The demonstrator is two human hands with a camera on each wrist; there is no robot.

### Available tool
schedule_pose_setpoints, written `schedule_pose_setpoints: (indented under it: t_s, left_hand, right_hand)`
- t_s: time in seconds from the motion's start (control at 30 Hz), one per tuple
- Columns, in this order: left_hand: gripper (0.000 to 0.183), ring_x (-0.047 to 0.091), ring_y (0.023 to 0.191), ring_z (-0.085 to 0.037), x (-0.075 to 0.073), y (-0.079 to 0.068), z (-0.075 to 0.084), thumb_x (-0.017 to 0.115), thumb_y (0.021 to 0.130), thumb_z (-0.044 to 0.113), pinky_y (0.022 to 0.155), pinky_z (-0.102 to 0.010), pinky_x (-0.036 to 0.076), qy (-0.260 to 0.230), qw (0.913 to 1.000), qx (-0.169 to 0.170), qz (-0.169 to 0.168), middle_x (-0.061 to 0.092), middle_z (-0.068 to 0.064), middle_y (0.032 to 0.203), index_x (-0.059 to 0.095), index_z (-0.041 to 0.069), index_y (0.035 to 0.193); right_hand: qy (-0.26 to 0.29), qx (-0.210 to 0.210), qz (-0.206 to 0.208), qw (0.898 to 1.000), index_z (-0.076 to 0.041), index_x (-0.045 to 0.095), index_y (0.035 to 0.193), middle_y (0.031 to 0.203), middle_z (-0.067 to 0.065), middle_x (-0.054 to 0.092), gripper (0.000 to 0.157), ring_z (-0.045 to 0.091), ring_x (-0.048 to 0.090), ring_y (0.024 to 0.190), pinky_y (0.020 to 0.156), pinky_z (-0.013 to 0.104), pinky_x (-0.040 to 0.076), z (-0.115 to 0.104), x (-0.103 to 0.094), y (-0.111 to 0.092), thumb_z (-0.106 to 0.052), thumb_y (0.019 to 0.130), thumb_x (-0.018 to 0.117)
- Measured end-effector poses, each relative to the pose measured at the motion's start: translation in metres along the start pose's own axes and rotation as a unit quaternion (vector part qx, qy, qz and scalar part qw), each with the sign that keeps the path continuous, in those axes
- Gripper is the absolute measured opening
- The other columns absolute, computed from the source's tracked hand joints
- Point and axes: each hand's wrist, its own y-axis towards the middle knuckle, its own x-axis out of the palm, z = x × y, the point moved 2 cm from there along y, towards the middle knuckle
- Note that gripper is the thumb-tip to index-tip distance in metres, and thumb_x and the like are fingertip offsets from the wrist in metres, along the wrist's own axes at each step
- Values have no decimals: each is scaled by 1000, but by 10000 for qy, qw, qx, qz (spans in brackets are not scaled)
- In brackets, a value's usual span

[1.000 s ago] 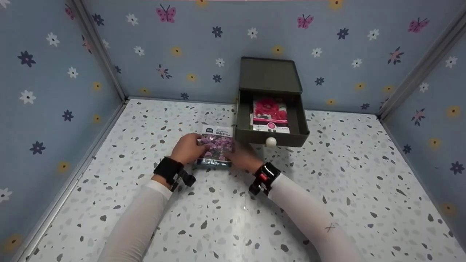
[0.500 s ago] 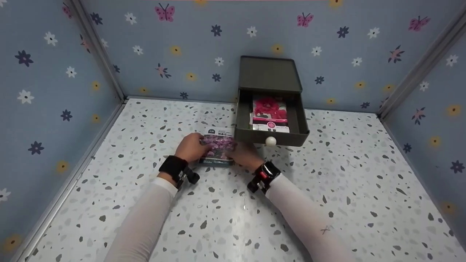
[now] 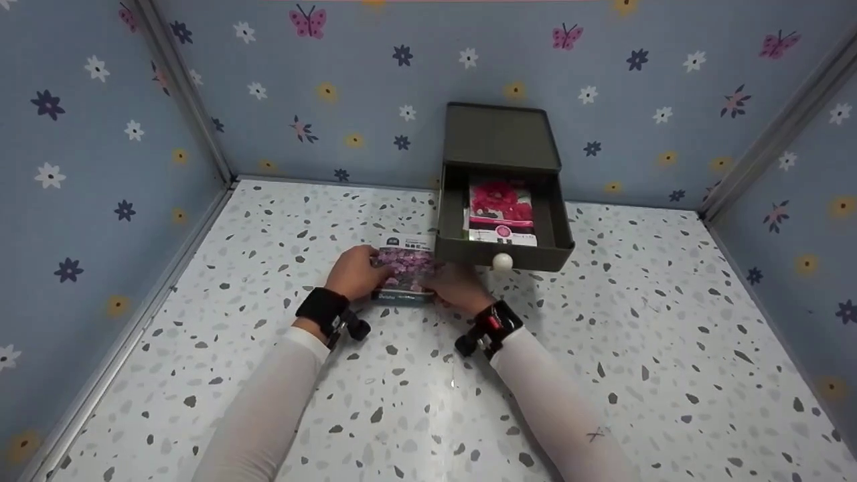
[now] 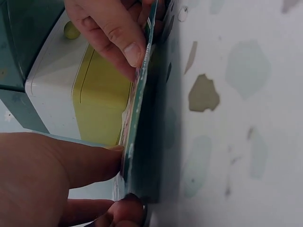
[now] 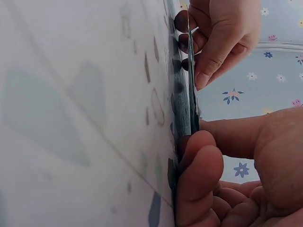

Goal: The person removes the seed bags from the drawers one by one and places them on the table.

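Note:
A flat packet with purple flowers on its front (image 3: 405,268), which looks like a seed packet, lies just above the speckled table, left of the drawer front. My left hand (image 3: 358,271) pinches its left edge, with the thumb on top and the fingertips underneath. At the opposite edge, my right hand (image 3: 462,288) pinches it the same way. In the left wrist view the packet's edge (image 4: 137,113) appears side-on, a narrow gap above the table. The right wrist view shows the packet edge (image 5: 191,85) between both hands.
Just right of the packet, a dark olive box (image 3: 502,134) has its drawer (image 3: 561,221) pulled out. A white knob (image 3: 502,262) sits on the drawer front. Inside lies a packet with red-pink flowers (image 3: 501,211). Blue flower-patterned walls (image 3: 361,87) enclose the table.
My left hand and the purple-flower packet have shifted slightly to the right. The right hand keeps its grip in nearly the same place; the drawer stays pulled out.

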Motion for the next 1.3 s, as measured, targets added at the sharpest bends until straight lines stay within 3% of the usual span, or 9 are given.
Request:
schedule_pose_setpoints:
  t_s: [0.1,0.2,0.3,0.5,0.67,0.73,1.0,1.2,1.3]
  left_hand:
    - [62,65,134,-44,1,0,0,75,106,33,117,-56,50,-7,10000,-12,9,67,-29,146,63,-11,148]
    - [63,65,134,-44,1,0,0,75,106,34,116,-55,51,-24,10000,-42,-3,68,-28,145,63,-11,147]
    - [63,65,133,-44,1,-1,-1,75,106,35,116,-56,51,-6,10000,-48,-16,68,-28,145,62,-11,148]
    - [62,67,129,-43,1,-1,-3,75,106,36,114,-55,52,58,10000,-48,-53,69,-27,143,64,-10,146]
    - [62,68,124,-42,1,0,-1,75,105,36,113,-55,53,136,9999,-44,-47,70,-27,140,65,-10,144]
    - [61,69,120,-41,1,0,0,75,105,36,111,-54,54,138,9999,-47,-31,72,-26,138,65,-10,144]
    - [56,69,104,-36,-2,-1,1,73,107,33,100,-53,57,201,9998,-72,-39,74,-24,127,66,-10,143]
    - [60,68,124,-41,-7,-4,1,71,109,35,110,-55,53,140,9995,-218,-183,70,-26,139,63,-10,147]
    - [61,68,127,-42,-13,-7,2,69,110,36,110,-56,54,22,9996,-229,-192,68,-27,144,60,-9,151]
  right_hand:
    - [-3,-148,119,9998,2,70,117,83,7,69,30,16,59,57,49,32,52,-1,-1,0,-20,102,83]
    - [-35,-387,310,9988,2,66,129,97,12,72,42,20,64,71,60,33,56,-2,-2,0,-21,100,86]
    - [-42,-523,390,9979,3,66,131,105,15,73,45,22,65,80,69,34,56,-4,-1,-1,-21,98,87]
    - [-78,-132,93,9998,2,74,111,90,11,73,32,19,62,67,56,33,54,-4,-1,-3,-26,101,85]
    - [-274,13,77,9996,0,75,112,84,6,72,30,17,59,63,52,32,51,-5,-3,-2,-27,102,84]
    - [-320,54,62,9995,-1,75,120,84,5,72,33,15,59,62,51,31,50,-4,-3,-1,-27,102,84]
    - [-428,353,-236,9982,-7,77,113,77,0,68,26,13,55,57,47,29,48,-4,-2,1,-32,106,78]
    - [-698,8,-149,9975,-2,73,126,91,5,70,33,17,58,64,53,33,54,-13,-2,-4,-30,108,74]
    - [-972,82,-227,9950,0,71,129,91,7,69,37,19,60,65,54,36,57,-20,-2,-10,-31,111,71]
